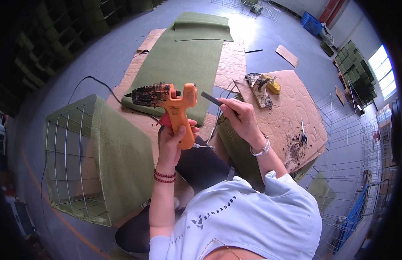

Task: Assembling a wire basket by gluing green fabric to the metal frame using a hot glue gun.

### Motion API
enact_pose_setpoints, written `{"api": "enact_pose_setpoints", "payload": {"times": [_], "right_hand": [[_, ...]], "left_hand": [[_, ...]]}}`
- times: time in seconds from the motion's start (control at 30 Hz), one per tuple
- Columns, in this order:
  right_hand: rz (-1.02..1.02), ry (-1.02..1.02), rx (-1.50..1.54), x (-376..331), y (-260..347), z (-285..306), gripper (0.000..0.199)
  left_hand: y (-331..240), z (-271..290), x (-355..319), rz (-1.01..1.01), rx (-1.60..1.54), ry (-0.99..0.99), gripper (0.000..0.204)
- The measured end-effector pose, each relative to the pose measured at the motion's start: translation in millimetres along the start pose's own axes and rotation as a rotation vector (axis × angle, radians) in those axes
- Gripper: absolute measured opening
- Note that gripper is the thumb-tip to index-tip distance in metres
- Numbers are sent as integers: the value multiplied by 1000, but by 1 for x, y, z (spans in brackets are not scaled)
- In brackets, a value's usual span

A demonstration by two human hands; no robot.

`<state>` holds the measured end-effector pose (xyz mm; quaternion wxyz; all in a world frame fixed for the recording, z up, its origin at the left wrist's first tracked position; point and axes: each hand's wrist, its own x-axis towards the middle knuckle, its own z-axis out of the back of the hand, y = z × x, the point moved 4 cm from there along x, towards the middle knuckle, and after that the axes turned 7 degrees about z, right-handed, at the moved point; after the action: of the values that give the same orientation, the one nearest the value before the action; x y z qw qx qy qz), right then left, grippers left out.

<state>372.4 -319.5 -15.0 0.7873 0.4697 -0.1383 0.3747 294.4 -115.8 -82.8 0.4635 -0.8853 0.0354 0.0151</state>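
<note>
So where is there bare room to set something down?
The right-hand cardboard is bare between the yellow object and scissors; the green sheet shows bare between its folded far end and the orange glue gun. Crowded: around the stained block; dark crumbs litter the cardboard's near side.

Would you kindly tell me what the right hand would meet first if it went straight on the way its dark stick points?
Most likely the rear of the orange glue gun in the left hand: the dark stick in the right hand points toward it, though depth is unclear.
</note>
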Motion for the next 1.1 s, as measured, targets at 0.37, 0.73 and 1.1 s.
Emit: {"api": "enact_pose_setpoints", "payload": {"times": [0.37,0.73,1.1], "right_hand": [[-337,191,332,-10,-21,16,23],[-582,371,920,-15,-18,10,19],[164,-209,-114,-39,11,56,16]], "left_hand": [[-4,0,-1,58,380,34,31],[7,-5,-3,82,324,134,31],[14,-14,1,36,177,67,38]]}}
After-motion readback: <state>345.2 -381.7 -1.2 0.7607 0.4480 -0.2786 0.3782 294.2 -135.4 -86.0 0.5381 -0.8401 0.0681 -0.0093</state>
